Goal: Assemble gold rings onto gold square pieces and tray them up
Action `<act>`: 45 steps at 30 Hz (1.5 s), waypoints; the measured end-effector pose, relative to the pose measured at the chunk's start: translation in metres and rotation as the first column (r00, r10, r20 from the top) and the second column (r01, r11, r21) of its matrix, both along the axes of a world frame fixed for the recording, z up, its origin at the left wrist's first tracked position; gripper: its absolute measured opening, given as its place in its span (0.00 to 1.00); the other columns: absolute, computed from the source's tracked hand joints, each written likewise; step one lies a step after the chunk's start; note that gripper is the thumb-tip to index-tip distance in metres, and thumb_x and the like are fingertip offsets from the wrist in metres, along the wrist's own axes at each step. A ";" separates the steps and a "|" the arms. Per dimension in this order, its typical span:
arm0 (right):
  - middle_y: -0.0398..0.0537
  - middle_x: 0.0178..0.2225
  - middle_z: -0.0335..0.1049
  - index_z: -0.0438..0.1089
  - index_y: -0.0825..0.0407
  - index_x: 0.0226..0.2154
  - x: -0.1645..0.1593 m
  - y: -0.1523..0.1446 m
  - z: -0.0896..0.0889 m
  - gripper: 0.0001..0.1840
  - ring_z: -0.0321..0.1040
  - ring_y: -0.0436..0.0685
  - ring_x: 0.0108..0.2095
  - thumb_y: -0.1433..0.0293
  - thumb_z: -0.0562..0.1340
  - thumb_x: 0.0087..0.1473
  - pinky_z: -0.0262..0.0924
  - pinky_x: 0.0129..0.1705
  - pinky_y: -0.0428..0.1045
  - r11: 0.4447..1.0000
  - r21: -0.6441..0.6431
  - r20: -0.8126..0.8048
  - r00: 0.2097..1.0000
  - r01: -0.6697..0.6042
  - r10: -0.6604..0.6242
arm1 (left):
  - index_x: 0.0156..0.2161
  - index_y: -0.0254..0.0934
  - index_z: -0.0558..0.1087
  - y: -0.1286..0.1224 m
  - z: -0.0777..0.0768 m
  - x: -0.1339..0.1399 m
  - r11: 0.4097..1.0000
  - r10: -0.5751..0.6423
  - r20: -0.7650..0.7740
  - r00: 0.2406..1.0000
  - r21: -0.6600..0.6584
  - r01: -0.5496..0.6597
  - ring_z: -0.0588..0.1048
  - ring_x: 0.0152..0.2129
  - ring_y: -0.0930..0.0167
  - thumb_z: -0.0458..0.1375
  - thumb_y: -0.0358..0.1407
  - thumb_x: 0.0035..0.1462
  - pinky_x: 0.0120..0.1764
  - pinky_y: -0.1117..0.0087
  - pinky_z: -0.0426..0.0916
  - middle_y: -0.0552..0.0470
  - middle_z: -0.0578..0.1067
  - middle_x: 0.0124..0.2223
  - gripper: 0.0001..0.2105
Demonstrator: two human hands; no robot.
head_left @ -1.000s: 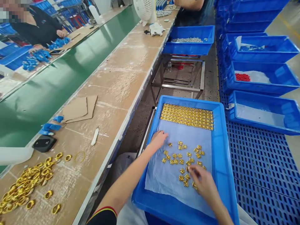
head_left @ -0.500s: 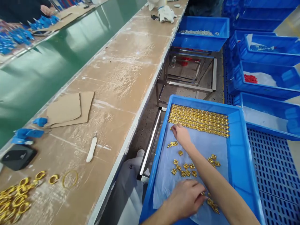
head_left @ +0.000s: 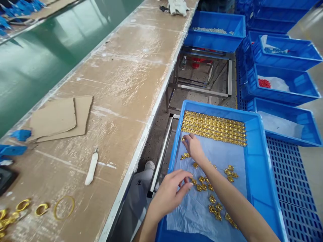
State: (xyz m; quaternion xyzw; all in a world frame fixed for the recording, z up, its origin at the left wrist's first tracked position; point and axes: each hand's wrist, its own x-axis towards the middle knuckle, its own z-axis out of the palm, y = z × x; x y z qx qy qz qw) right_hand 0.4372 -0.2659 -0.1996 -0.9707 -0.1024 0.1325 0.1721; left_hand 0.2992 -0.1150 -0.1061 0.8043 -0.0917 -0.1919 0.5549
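Note:
My right hand [head_left: 193, 148] reaches to the upper left of a blue tray [head_left: 274, 191], its fingertips pinching a small gold piece [head_left: 183, 138] just below the left end of the packed rows of gold pieces [head_left: 214, 127]. My left hand [head_left: 173, 188] hovers over the tray's left side, thumb and forefinger apart, close to a loose cluster of gold pieces [head_left: 201, 187]. A white sheet [head_left: 186, 215] lines the tray. More loose gold pieces [head_left: 215, 208] lie lower down, and another small group [head_left: 230, 173] rests right of my right forearm.
On the workbench [head_left: 131, 80] to the left are cardboard sheets [head_left: 55, 117], a white-handled tool [head_left: 91, 168], gold rings [head_left: 41, 209] and blue parts [head_left: 21, 135]. Blue bins [head_left: 285, 80] stand at the right. A metal frame [head_left: 161, 158] runs between bench and tray.
My left hand has moved up and left from the lower gold pieces, uncovering them. My right hand stays near the row's left end. The view has shifted slightly to the right.

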 end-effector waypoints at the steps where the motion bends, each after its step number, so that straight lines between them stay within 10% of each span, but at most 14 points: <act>1: 0.54 0.47 0.73 0.73 0.51 0.49 0.001 0.002 0.001 0.11 0.75 0.59 0.44 0.71 0.59 0.66 0.64 0.46 0.49 1.000 -0.005 -0.003 1.000 0.001 -0.001 | 0.48 0.38 0.76 0.002 -0.003 0.002 0.999 0.027 0.017 0.999 -0.026 -0.027 0.76 0.34 0.67 0.54 0.38 0.68 0.41 0.68 0.71 0.48 0.79 0.39 0.10; 11: 0.58 0.37 0.76 0.75 0.54 0.37 -0.006 -0.001 0.008 0.22 0.77 0.62 0.35 0.54 0.57 0.67 0.63 0.35 0.51 0.990 -0.106 -0.028 0.995 0.097 -0.101 | 0.44 0.37 0.77 0.001 -0.018 0.002 0.996 0.041 0.075 0.996 -0.079 -0.035 0.75 0.31 0.68 0.54 0.36 0.67 0.38 0.70 0.70 0.49 0.78 0.36 0.10; 18: 0.51 0.49 0.71 0.69 0.48 0.56 -0.005 -0.018 0.008 0.19 0.75 0.55 0.39 0.72 0.63 0.63 0.65 0.44 0.49 1.000 0.005 -0.019 0.999 -0.029 0.029 | 0.44 0.37 0.77 0.003 -0.022 0.002 0.995 0.022 0.064 0.998 -0.101 -0.015 0.74 0.31 0.68 0.53 0.40 0.69 0.38 0.69 0.69 0.49 0.76 0.35 0.12; 45: 0.55 0.44 0.79 0.74 0.51 0.46 0.009 0.019 0.006 0.13 0.78 0.60 0.41 0.65 0.56 0.69 0.58 0.34 0.48 0.973 -0.091 0.026 0.977 0.211 -0.210 | 0.45 0.37 0.76 0.003 -0.030 0.000 0.995 0.027 0.020 0.999 -0.096 -0.025 0.74 0.33 0.67 0.54 0.37 0.68 0.38 0.69 0.67 0.49 0.76 0.36 0.10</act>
